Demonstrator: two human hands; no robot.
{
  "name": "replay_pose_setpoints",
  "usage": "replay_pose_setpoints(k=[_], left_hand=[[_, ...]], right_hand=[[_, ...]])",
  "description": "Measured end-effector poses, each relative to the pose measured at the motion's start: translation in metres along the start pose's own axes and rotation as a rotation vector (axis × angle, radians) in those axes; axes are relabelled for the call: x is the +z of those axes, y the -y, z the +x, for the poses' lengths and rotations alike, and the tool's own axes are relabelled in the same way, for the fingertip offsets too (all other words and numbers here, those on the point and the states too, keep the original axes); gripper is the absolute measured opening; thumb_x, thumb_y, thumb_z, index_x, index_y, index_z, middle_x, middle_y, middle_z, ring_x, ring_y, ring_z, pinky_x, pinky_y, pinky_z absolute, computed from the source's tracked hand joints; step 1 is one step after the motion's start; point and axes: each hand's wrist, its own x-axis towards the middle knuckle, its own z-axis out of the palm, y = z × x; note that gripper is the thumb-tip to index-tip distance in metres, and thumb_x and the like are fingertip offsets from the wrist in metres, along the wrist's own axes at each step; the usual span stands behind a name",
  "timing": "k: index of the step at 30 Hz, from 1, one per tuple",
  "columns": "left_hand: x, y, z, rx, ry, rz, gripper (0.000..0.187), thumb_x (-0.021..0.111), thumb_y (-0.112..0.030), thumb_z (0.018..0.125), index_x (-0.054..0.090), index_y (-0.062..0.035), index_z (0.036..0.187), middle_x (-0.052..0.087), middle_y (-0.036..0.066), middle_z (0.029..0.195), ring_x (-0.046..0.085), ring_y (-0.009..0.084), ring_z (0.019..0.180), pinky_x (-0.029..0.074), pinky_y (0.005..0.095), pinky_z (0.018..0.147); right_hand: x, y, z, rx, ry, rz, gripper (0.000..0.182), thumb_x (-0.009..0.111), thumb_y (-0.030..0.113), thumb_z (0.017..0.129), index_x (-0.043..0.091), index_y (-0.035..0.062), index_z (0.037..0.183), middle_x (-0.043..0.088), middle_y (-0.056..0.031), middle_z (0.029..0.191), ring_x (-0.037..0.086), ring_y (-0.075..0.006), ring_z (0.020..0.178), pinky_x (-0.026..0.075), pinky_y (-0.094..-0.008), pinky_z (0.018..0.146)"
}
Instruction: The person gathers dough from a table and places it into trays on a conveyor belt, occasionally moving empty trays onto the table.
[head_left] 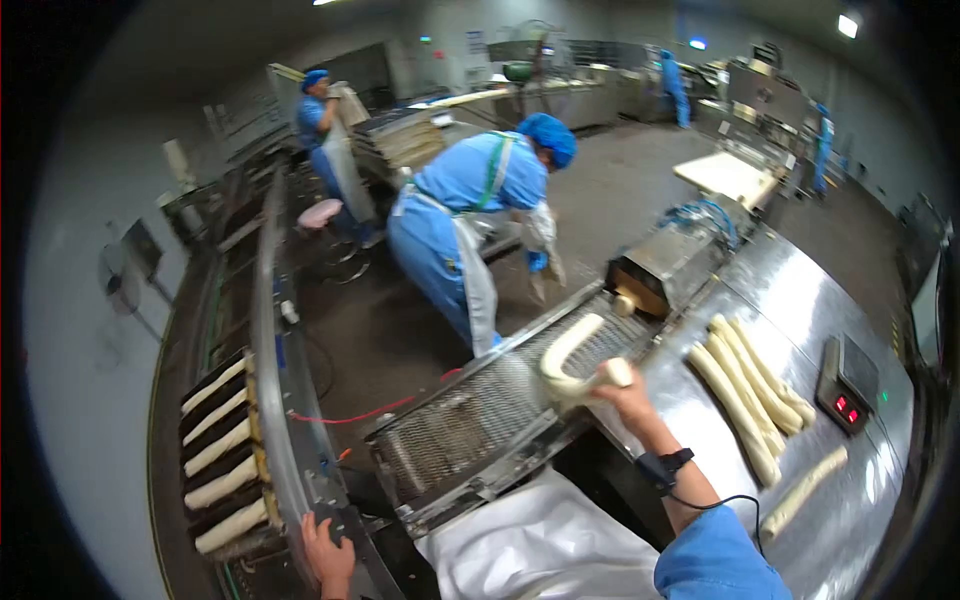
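Note:
A bent dough roll (pixel 570 362) hangs over the mesh conveyor (pixel 450 425), and my right hand (pixel 625 393) is closed round its near end. My left hand (pixel 328 552) rests by the metal rail at the lower left, fingers spread and nothing in them. To its left, a dark tray (pixel 212 478) holds several long dough strips. On the steel table (pixel 800 290) at the right lie several dough rolls (pixel 745 375) side by side, with a shorter dough piece (pixel 803 492) nearer to me.
A scale (pixel 848 385) with red digits stands on the right table. The metal machine (pixel 672 262) sits at the conveyor's far end. One person in blue (pixel 450 200) bends beyond the conveyor; another (pixel 330 140) stands by stacked trays (pixel 400 140). Others are farther back.

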Motion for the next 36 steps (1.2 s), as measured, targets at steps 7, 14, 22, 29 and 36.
replay_pose_setpoints(k=[7,14,22,29,36], left_hand=[[0.008,0.002,0.000,-0.047,0.032,0.050,0.043,0.066,-0.001,0.073,0.056,0.0010,0.116,0.037,0.021,0.148,0.026,0.0397,0.144,0.026,0.0514,0.118],[-0.003,-0.003,0.002,0.007,0.079,0.104,0.042,0.062,0.000,0.074,0.056,0.0016,0.116,0.037,0.021,0.148,0.024,0.0402,0.144,0.025,0.0526,0.118],[-0.010,-0.013,-0.001,-0.012,0.067,0.068,0.041,0.066,-0.002,0.075,0.058,0.0021,0.115,0.040,0.021,0.145,0.026,0.0388,0.144,0.026,0.0505,0.118],[-0.018,-0.018,0.000,0.027,0.054,0.061,0.041,0.066,-0.002,0.073,0.058,0.0032,0.113,0.042,0.022,0.143,0.028,0.0393,0.143,0.027,0.0490,0.117],[-0.018,-0.015,0.000,0.033,0.037,0.040,0.042,0.064,-0.001,0.072,0.058,0.0032,0.114,0.043,0.022,0.143,0.028,0.0391,0.143,0.026,0.0487,0.118]], right_hand=[[-0.245,-0.037,-0.145,0.062,-0.835,-0.798,0.019,0.066,0.007,0.075,0.062,0.0022,0.093,0.061,-0.0064,0.088,0.061,-0.0205,0.084,0.050,-0.0336,0.069],[-0.254,-0.002,-0.182,-0.037,-0.723,-1.412,0.071,0.075,0.038,0.077,0.049,0.0061,0.135,0.044,-0.0250,0.138,0.037,-0.0423,0.133,0.028,-0.0534,0.112],[-0.225,0.032,-0.106,0.280,-0.400,-1.569,0.094,0.078,0.059,0.067,0.043,0.0231,0.146,0.032,-0.0262,0.151,0.028,-0.0481,0.140,0.020,-0.0603,0.114],[-0.219,0.024,-0.102,0.175,-0.358,-1.560,0.094,0.079,0.058,0.065,0.045,0.0243,0.145,0.037,-0.0283,0.144,0.035,-0.0476,0.133,0.027,-0.0576,0.108],[-0.181,0.020,-0.128,0.066,-0.354,-1.543,0.087,0.080,0.050,0.067,0.050,0.0182,0.142,0.040,-0.0262,0.141,0.042,-0.0438,0.124,0.030,-0.0535,0.107]])
